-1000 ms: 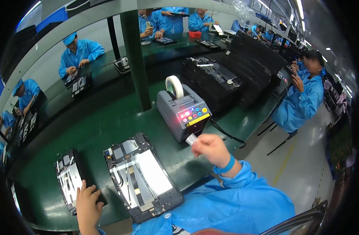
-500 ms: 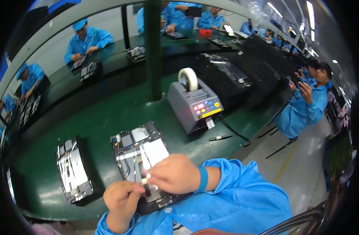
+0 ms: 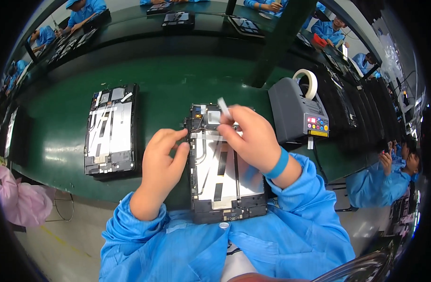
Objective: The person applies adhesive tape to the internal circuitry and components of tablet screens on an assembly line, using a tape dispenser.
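Observation:
An opened tablet-like device (image 3: 228, 184) lies right in front of me, with a silver plate, dark ribbon cables and black ends. My right hand (image 3: 255, 143) is over its far end, thumb and fingers pinched on a short white tape strip (image 3: 223, 107) that sticks up from the fingertips. My left hand (image 3: 163, 157) is at the device's left edge, with thumb and forefinger apart and their tips by the frame. The right hand covers part of the device's far right side.
To the left stands a stack of similar opened devices (image 3: 111, 136). A grey tape dispenser (image 3: 288, 110) with a cream tape roll (image 3: 312, 84) is at the right, a strip at its outlet. Behind it rises a green post (image 3: 276, 44). Co-workers in blue sit across the green table (image 3: 60, 155).
The view has swung left, putting the device square before me. My hands have parted from their meeting over its near part; the right is now at the far end, and the left has opened.

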Demonstrator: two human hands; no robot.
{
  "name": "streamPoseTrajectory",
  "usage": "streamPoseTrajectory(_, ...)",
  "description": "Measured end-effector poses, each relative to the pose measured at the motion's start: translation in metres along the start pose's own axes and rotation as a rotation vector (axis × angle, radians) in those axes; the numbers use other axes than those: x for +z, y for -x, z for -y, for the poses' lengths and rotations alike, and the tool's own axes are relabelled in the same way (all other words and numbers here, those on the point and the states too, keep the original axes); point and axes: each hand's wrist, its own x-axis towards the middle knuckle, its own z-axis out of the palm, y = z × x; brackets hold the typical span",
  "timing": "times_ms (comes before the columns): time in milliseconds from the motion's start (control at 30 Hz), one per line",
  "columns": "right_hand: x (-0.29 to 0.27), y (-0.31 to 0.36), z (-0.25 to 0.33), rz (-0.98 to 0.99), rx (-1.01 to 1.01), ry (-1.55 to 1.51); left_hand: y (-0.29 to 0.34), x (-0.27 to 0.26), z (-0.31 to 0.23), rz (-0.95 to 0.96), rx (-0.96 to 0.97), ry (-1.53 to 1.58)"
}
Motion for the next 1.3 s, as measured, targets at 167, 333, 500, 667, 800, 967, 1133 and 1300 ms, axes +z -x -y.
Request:
streamPoseTrajectory(167, 0.025, -0.024, -0.009, 0.130, -0.012, -0.021, -0.008, 0.009, 0.012, 0.042, 0.097, -0.188)
streamPoseTrajectory(333, 0.032, -0.047, -0.016, 0.150, -0.116, 0.096, -0.010, 0.006, 0.009, 0.063, 0.181, -0.304)
streamPoseTrajectory(500, 0.040, -0.053, -0.027, 0.191, -0.181, 0.118, -0.011, 0.008, 0.012, 0.096, 0.215, -0.378)
streamPoseTrajectory(667, 0.029, -0.052, -0.009, 0.284, 0.206, 0.241, -0.015, 0.008, 0.010, 0.094, 0.232, -0.370)
streamPoseTrajectory(800, 0.020, -0.060, -0.002, 0.382, 0.315, 0.154, -0.016, 0.014, 0.019, 0.051, 0.216, -0.275)
streamPoseTrajectory(967, 0.032, -0.052, -0.017, 0.254, 0.154, -0.007, -0.013, 0.012, 0.015, 0.057, 0.223, -0.286)
streamPoseTrajectory(1133, 0.037, -0.046, -0.027, 0.160, -0.175, 0.021, -0.009, 0.013, 0.016, 0.071, 0.242, -0.257)
streamPoseTrajectory(1300, 0.042, -0.052, -0.028, 0.223, -0.169, 0.077, -0.008, 0.014, 0.015, 0.065, 0.270, -0.241)
